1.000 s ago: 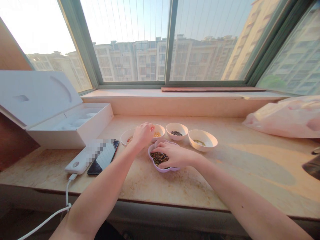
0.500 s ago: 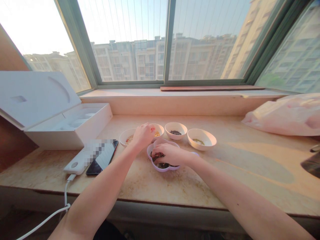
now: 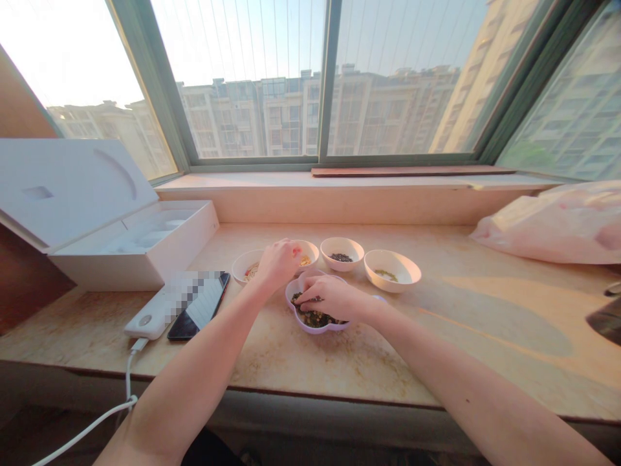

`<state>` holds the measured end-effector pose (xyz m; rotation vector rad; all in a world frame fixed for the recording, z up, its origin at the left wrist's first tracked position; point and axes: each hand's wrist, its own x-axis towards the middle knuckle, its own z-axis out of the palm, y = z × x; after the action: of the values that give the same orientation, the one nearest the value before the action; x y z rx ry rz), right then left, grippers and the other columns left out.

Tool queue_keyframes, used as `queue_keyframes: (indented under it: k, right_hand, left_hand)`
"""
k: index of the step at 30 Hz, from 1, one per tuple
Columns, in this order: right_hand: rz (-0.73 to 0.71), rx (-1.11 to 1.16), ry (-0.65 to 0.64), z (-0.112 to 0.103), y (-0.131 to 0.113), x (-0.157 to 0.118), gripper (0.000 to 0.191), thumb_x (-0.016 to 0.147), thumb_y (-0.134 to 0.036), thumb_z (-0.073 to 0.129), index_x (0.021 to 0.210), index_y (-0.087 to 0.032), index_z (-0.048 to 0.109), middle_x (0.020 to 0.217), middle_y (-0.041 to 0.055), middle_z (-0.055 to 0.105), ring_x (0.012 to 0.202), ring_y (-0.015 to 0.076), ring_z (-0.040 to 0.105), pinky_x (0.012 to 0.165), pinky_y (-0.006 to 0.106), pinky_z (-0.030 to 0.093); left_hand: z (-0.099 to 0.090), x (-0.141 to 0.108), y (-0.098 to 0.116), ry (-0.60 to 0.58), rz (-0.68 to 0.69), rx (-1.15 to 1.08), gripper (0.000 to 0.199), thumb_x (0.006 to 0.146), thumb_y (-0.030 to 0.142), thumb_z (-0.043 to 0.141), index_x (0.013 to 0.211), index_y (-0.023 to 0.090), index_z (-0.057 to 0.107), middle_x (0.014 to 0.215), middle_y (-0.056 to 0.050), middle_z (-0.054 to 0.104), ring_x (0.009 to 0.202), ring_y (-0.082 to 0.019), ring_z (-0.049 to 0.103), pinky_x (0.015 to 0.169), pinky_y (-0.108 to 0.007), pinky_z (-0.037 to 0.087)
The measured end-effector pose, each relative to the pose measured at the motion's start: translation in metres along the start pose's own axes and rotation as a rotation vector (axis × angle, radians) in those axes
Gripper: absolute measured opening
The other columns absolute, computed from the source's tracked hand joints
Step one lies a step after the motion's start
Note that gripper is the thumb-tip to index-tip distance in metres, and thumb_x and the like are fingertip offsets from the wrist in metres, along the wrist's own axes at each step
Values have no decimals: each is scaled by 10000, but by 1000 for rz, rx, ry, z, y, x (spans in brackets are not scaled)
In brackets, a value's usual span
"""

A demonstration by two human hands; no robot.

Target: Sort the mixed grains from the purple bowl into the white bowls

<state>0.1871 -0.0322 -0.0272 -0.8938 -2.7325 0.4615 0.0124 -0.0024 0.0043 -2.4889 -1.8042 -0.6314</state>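
My left hand (image 3: 280, 262) hangs over the left white bowls, its fingers curled together. Whatever they may hold is hidden. Below it, one white bowl (image 3: 310, 249) contains yellow kernels, and the leftmost white bowl (image 3: 239, 266) contains pale and reddish pieces. Reaching into a lilac flower-shaped bowl (image 3: 317, 330) is my right hand (image 3: 332, 298), with its fingers apart among the mixed beans (image 3: 315, 317). Black beans (image 3: 341, 257) lie in a third white bowl (image 3: 356, 248). Small green beans (image 3: 387, 276) cover part of the bottom of the rightmost white bowl (image 3: 410, 272).
An open white box (image 3: 184, 243) stands at the left. In front of it are a white power bank (image 3: 145, 320) with a cable (image 3: 129, 382) and a dark phone (image 3: 201, 310). A plastic bag (image 3: 553, 223) lies at the right, beneath the window.
My right hand has lifted slightly in the lilac bowl, and more of the mixed beans show below it. My left hand stays in place above the white bowls.
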Motion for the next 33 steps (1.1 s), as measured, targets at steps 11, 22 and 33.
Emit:
queue_keyframes:
  k: [11, 22, 33]
  right_hand:
    - [26, 108, 202, -15, -10, -9, 322, 1046, -276, 518, 799, -185, 703, 882, 50, 731, 815, 177, 633, 778, 309, 438]
    - [669, -155, 587, -78, 36, -54, 386, 1057, -389, 361, 902, -205, 663, 850, 87, 749, 803, 225, 655, 683, 296, 392]
    - [886, -323, 430, -95, 63, -73, 270, 889, -250, 580, 950, -226, 843, 1018, 87, 813, 938, 260, 723, 698, 301, 458]
  left_hand:
    - [-3, -2, 0, 36, 16, -19, 301, 984, 183, 480, 918, 191, 773, 984, -85, 734, 879, -210, 674, 803, -298, 475]
    - [-3, -10, 9, -148, 353, -171, 285, 949, 111, 499, 964, 197, 770, 1055, -60, 752, 985, -195, 680, 889, -291, 503]
    - [17, -22, 21, -383, 434, -80, 332, 877, 25, 479, 886, 206, 757, 1066, -65, 777, 997, -212, 698, 881, -282, 490]
